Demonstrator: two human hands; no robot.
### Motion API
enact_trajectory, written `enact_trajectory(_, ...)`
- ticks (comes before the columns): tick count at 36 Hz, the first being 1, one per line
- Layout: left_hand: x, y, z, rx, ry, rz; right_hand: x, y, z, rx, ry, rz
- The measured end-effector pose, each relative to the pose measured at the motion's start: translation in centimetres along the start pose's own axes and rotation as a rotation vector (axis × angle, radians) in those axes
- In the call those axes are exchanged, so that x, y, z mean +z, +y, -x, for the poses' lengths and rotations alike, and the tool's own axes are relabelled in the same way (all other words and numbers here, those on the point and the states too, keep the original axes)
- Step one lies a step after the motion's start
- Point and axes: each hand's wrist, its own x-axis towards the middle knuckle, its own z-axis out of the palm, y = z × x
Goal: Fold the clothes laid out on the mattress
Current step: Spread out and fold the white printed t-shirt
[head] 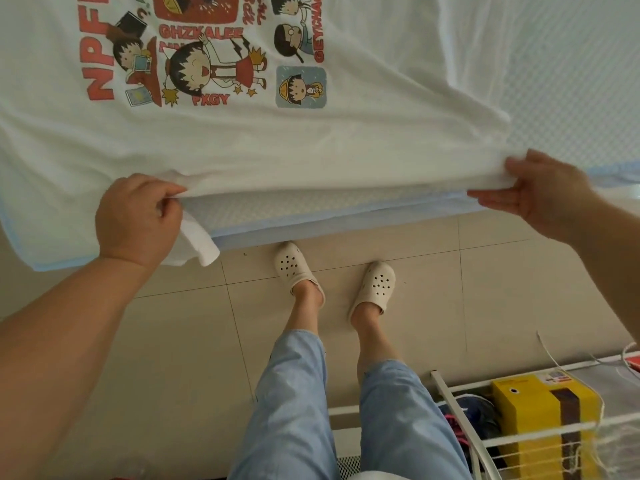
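Observation:
A white T-shirt [311, 140] with red lettering and cartoon figures lies spread on the pale blue mattress [571, 81], print side up. Its near hem is lifted off the mattress edge. My left hand [138, 220] grips the hem at its left end, with a loose flap of cloth hanging below the fist. My right hand [540, 192] pinches the hem at its right end, thumb on top and fingers underneath. Between the two hands the hem runs taut, and the mattress edge shows beneath it.
I stand on beige floor tiles [485, 289] close to the mattress edge, in white clogs [294, 268] and light blue trousers. A white wire rack [460, 410] with a yellow box [540, 414] and dark shoes stands at the lower right.

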Motion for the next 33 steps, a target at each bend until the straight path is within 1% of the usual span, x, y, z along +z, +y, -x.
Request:
enact_trajectory(2,0.2,-0.1,0.2,-0.015,-0.026,-0.028,0.1,0.8,-0.1,-0.013,0.098,0.145)
enact_trajectory(5,1.0,0.2,0.4,-0.037,-0.138,-0.087,0.1,2.1,-0.6,-0.015,0.135,0.235)
enact_trajectory(8,1.7,0.6,-0.3,-0.045,-0.264,-0.113,0.0,2.8,-1.0,0.077,0.136,0.379)
enact_trajectory(11,1.6,1.3,-1.4,-0.091,-0.341,-0.139,-0.2,2.6,-1.0,0.162,0.172,0.442)
enact_trajectory(14,0.9,2.7,-2.6,-0.055,-0.352,-0.138,-0.3,1.4,-0.8,0.103,0.262,0.653)
enact_trajectory(17,-0.1,4.9,-4.1,-0.069,-0.333,-0.044,0.4,-0.7,-0.2,0.018,0.358,0.79)
enact_trajectory(19,-0.5,6.7,-5.5,-0.097,-0.341,0.028,1.1,-2.4,-0.1,-0.024,0.385,0.857)
enact_trajectory(21,-0.8,8.8,-7.0,-0.091,-0.357,0.079,2.0,-4.2,-0.4,-0.062,0.376,0.928)
enact_trajectory(25,-0.9,13.0,-11.0,-0.044,-0.371,0.132,3.5,-8.0,-2.3,-0.124,0.363,0.942)
enact_trajectory(30,-0.2,16.8,-17.4,-0.017,-0.37,0.106,4.7,-13.2,-6.9,-0.184,0.344,0.918)
enact_trajectory(33,0.5,18.0,-21.7,-0.03,-0.346,0.107,5.4,-16.6,-10.8,-0.203,0.353,0.834)
